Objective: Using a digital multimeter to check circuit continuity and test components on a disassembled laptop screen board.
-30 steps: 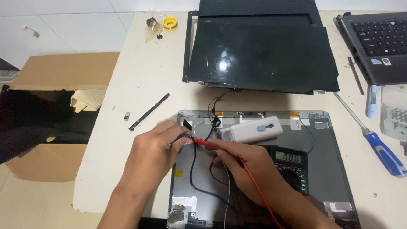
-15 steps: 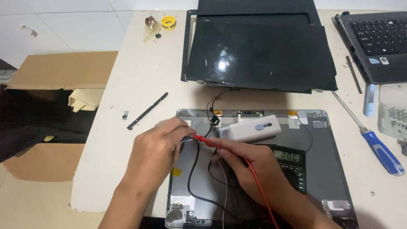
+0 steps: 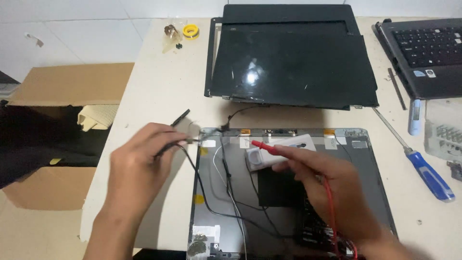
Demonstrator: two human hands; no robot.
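Could slide or get scratched: large detached screen panel (image 3: 293,58), glass up, lying at the far side of the counter (image 3: 159,96) with its lower edge close to the work. Likely cause: a nudge from a forearm or a dragged lead.

Nearer, a grey lid shell (image 3: 365,163) lying open side up, thin cables running loose across it. Easy to snag or pull from their connector with a careless sweep of a lead.

Over the shell, both hands busy. Left hand (image 3: 137,168) closed in a pinch on a black probe (image 3: 175,142), tip at the shell's upper left corner. Right hand (image 3: 332,183) closed around a red probe (image 3: 264,145), tip resting by a small white device (image 3: 284,149) near the shell's top edge. Risk of a tip skating off its point and bridging a neighbouring contact, given the small target and no support under the wrists. Red lead looped down beside a dark meter (image 3: 317,226) partly hidden under the right wrist; a tug there might shift it.

To the right, a blue-handled screwdriver (image 3: 430,175) lying free, apt to roll if bumped.

Pale counter, matt and a little scuffed, crowded at the right by a second laptop (image 3: 428,53). White tiled floor beyond, with an open cardboard box (image 3: 62,91) just beside the left edge. Yellow tape roll (image 3: 191,32) at the far edge.
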